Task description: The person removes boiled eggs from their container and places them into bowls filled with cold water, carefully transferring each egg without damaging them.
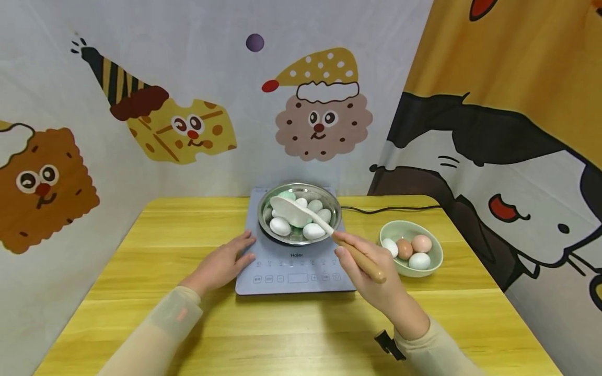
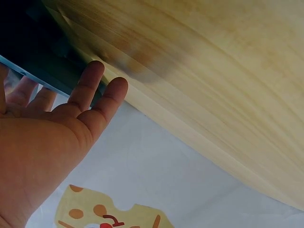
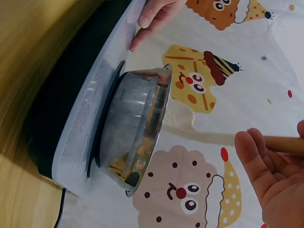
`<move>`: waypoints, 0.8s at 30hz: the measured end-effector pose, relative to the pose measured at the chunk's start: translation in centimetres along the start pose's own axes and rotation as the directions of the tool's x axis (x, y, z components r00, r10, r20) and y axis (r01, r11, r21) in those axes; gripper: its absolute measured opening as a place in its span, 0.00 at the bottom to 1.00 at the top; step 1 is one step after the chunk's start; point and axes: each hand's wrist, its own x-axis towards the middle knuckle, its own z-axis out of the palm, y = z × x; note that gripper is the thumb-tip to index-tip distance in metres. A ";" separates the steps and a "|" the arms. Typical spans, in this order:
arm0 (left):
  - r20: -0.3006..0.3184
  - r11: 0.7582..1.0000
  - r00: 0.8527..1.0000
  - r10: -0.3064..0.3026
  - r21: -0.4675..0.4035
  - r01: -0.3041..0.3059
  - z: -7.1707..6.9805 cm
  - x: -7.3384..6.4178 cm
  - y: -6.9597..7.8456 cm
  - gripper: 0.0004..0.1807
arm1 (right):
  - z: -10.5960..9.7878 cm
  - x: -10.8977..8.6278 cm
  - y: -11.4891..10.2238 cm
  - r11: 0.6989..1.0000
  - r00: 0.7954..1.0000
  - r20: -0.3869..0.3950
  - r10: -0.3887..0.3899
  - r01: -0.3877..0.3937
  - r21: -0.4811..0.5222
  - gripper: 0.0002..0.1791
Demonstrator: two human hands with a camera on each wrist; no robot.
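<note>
My right hand point(image 1: 376, 271) grips the wooden handle of a white slotted spoon point(image 1: 289, 210). Its head slants over the eggs in a round steel pan point(image 3: 126, 111). White and pale green eggs point(image 1: 280, 226) lie inside, some partly hidden under the spoon. Beneath the pan is a white induction cooker point(image 1: 296, 269) with a button panel at the front. My left hand point(image 1: 221, 263) rests at the cooker's left edge, fingers extended. The left wrist view shows that hand point(image 2: 52, 142) beside the cooker's dark underside.
To the cooker's right, a pale green bowl point(image 1: 438, 260) holds several white and brown eggs. A black cord point(image 1: 390, 210) runs along the back of the wooden table point(image 1: 263, 334). Behind it hangs a cartoon-printed cloth point(image 1: 202, 177).
</note>
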 end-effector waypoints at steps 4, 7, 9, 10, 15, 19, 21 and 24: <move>-0.003 1.000 1.000 0.003 0.003 -0.003 0.1 0.0 -0.1 0.32 | 0.1 -0.3 0.1 1.000 1.000 0.012 -0.001 0.000 0.021 0.11; -0.004 1.000 1.000 0.001 0.001 -0.001 0.1 -0.1 0.0 0.32 | -0.3 -0.3 0.1 0.990 0.995 0.036 0.098 -0.101 0.094 0.13; -0.003 1.000 1.000 0.002 0.001 -0.002 0.1 -0.1 0.0 0.32 | -1.0 -0.1 0.2 0.988 0.989 0.068 0.130 -0.135 0.079 0.15; -0.001 1.000 1.000 0.002 -0.001 -0.002 0.1 -0.1 0.0 0.32 | -1.4 0.0 0.3 0.989 0.986 0.096 0.135 -0.140 0.051 0.15; -0.001 1.000 1.000 -0.002 -0.007 0.002 0.2 0.0 0.1 0.32 | -3.2 0.7 1.0 0.993 0.966 0.240 0.097 -0.078 -0.088 0.17; -0.004 1.000 1.000 -0.009 -0.011 0.009 0.2 -0.1 0.0 0.32 | -3.5 1.1 1.4 0.990 0.969 0.243 0.043 -0.009 -0.139 0.16; -0.004 1.000 1.000 -0.010 -0.014 0.010 0.2 -0.1 0.1 0.32 | -3.3 1.2 1.6 0.986 0.977 0.215 0.011 0.025 -0.164 0.14; -0.002 1.000 1.000 -0.015 -0.016 0.015 0.2 -0.2 0.1 0.32 | -3.0 1.3 1.9 0.993 0.985 0.173 0.020 0.002 -0.121 0.13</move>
